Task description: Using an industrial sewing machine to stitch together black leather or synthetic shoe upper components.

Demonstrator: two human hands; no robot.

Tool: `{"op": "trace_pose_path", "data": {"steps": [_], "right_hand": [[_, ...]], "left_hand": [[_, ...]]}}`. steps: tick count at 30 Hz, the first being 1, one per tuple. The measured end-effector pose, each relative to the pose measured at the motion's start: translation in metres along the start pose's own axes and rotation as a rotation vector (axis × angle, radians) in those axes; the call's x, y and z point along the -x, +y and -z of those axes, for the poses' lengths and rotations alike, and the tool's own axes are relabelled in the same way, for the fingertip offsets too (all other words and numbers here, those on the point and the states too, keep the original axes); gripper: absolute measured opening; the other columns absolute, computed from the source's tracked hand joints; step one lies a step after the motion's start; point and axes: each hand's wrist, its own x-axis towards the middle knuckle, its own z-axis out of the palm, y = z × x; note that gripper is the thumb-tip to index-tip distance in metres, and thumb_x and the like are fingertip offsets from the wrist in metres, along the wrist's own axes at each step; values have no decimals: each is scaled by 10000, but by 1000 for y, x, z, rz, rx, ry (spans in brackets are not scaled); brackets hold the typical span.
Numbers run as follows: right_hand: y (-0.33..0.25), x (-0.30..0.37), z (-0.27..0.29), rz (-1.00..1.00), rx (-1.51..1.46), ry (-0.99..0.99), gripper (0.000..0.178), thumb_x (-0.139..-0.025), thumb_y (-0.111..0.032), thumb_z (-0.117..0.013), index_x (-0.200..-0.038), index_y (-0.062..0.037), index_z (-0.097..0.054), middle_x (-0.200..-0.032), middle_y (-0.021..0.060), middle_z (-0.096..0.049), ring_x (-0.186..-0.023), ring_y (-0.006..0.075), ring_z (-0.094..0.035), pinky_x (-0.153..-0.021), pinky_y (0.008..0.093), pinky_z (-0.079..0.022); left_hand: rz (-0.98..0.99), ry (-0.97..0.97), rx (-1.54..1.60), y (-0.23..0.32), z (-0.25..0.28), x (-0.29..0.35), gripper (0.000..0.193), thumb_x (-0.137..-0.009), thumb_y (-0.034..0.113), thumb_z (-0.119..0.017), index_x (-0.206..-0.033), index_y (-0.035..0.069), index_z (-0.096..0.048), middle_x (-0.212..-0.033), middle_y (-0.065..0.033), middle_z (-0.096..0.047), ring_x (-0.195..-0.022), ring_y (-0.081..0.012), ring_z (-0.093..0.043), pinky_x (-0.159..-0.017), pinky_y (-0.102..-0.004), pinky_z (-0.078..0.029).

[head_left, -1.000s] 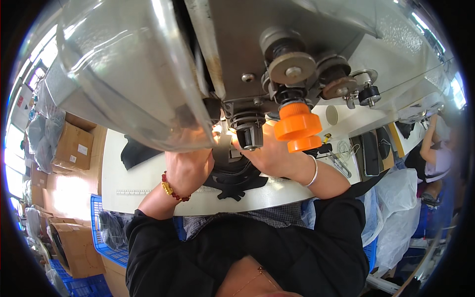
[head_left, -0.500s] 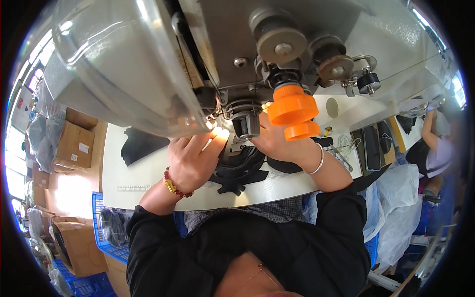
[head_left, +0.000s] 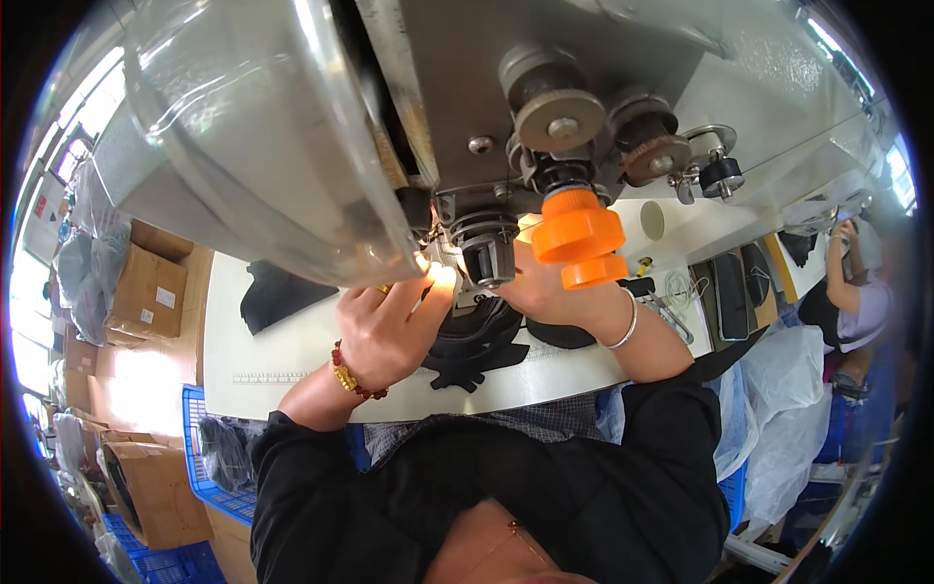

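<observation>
Under the head of a sewing machine (head_left: 467, 107), a black sewn piece (head_left: 477, 341) with curved, layered edges lies on the white table. My left hand (head_left: 391, 331), wearing a beaded bracelet, grips the left edge of this piece with its fingers close to the needle area. Bright lamp light falls on those fingertips. Across from it, my right hand (head_left: 555, 290), with a silver bangle, reaches in on the right side of the piece. The machine's thread parts and orange caps (head_left: 579, 234) hide its fingertips. A clear plastic shield (head_left: 272, 146) overhangs the left hand.
A flat black piece (head_left: 277, 297) lies on the table's left, and another dark piece (head_left: 559, 333) is beneath my right wrist. Blue baskets (head_left: 222, 498) and cardboard boxes (head_left: 146, 292) stand left. Clear plastic bags (head_left: 788, 389) hang right, where another person (head_left: 856, 302) works.
The view has shifted slightly, so the machine head sits a little lower in the picture. Both hands stay close to the needle area, on either side of the black piece.
</observation>
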Motion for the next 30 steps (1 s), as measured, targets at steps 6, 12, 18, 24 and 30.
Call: {"op": "trace_pose_path", "data": {"steps": [6,12,18,24,30], "right_hand": [[1,2,-5,-26,19,9,240,-683,-163,-688,-919,-204,-690,-781,-43,-586,-587,159,-521,-559,317,-405],[-1,3,-6,-46,55,39,263,-651,-129,-685,-907,-187,-691,-795,-49,-598,-585,163,-522,-559,317,-402],[-5,2,-15,-28,69,116,253,-637,-116,-677,-886,-159,-679,-896,-43,-642,-613,168,-559,-567,321,-420],[-9,2,-19,-56,30,138,210,-661,-109,-683,-870,-117,-671,-780,0,-604,-619,189,-572,-534,323,-413],[-8,6,-27,-68,-19,168,157,-722,-117,-718,-861,-72,-660,-723,18,-579,-589,200,-563,-493,324,-397]], "left_hand": [[77,60,55,-7,-14,5,170,-608,28,-730,-766,76,-690,-841,-55,-650,-723,-236,-619,-609,-359,-491],[81,36,16,-15,-16,6,257,-621,60,-741,-876,70,-719,-909,-69,-621,-695,-252,-607,-607,-351,-483],[81,53,3,-13,-14,3,252,-626,70,-754,-870,80,-691,-915,-56,-625,-735,-247,-600,-625,-366,-473],[104,9,48,-16,-8,1,223,-625,62,-743,-830,115,-673,-916,-23,-629,-767,-222,-595,-633,-363,-486],[79,12,94,-17,-1,-5,224,-562,47,-743,-736,22,-604,-910,-126,-628,-637,-275,-600,-536,-348,-480]]}}
